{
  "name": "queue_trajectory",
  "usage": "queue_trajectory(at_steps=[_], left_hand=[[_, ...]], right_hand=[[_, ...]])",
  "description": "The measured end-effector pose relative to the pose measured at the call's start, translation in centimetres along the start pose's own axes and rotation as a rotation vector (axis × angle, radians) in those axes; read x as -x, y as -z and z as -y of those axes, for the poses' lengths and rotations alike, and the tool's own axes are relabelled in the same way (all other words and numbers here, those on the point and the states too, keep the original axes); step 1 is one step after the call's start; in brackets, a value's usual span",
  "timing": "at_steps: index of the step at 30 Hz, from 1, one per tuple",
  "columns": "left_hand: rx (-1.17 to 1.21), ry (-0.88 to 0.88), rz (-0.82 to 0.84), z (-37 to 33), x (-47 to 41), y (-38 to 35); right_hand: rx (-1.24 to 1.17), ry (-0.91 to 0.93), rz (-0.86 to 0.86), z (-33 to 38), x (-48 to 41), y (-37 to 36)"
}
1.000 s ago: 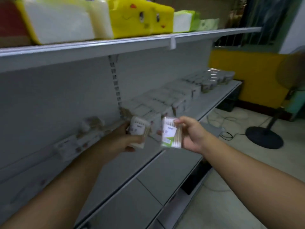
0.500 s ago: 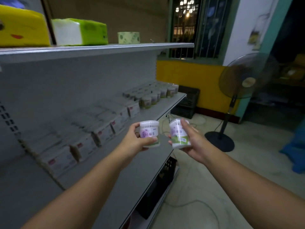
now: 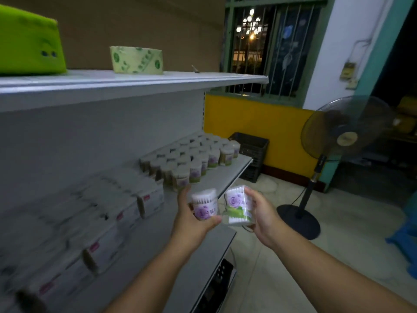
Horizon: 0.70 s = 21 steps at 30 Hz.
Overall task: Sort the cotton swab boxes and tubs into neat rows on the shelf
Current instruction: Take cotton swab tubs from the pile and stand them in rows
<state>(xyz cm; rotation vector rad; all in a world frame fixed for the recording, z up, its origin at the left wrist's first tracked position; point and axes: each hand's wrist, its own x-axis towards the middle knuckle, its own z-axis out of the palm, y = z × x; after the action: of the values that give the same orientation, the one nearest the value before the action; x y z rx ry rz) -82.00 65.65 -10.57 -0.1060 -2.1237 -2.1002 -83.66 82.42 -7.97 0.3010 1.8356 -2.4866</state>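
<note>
Sorting looks nearly done; cotton swab boxes (image 3: pixel 126 206) line the shelf (image 3: pixel 226 176) at nine o'clock; rowed tubs (image 3: pixel 191 161) stand at twelve; left hand (image 3: pixel 191 224) fingers clamp one purple-label tub (image 3: pixel 205 207), right hand (image 3: pixel 262 220) fingers clamp a second tub (image 3: pixel 239 207), both near centre, unplaced.

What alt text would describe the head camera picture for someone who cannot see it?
The left hand holds a swab tub and the right hand holds a second tub before a grey shelf. Rows of tubs and white boxes stand on it; a floor fan stands nearby.
</note>
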Motion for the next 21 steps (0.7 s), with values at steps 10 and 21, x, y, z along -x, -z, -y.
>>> queue_trajectory(at_steps=[10, 21], left_hand=[[-0.276, -0.048, -0.034, 3.7, -8.4, -4.9], [-1.216, -0.175, -0.375, 4.4, -16.9, -10.6]], right_hand=[[0.137, 0.109, 0.0, -0.3, -13.4, 1.7], [0.636, 0.58, 0.285, 0.7, -27.7, 4.9]])
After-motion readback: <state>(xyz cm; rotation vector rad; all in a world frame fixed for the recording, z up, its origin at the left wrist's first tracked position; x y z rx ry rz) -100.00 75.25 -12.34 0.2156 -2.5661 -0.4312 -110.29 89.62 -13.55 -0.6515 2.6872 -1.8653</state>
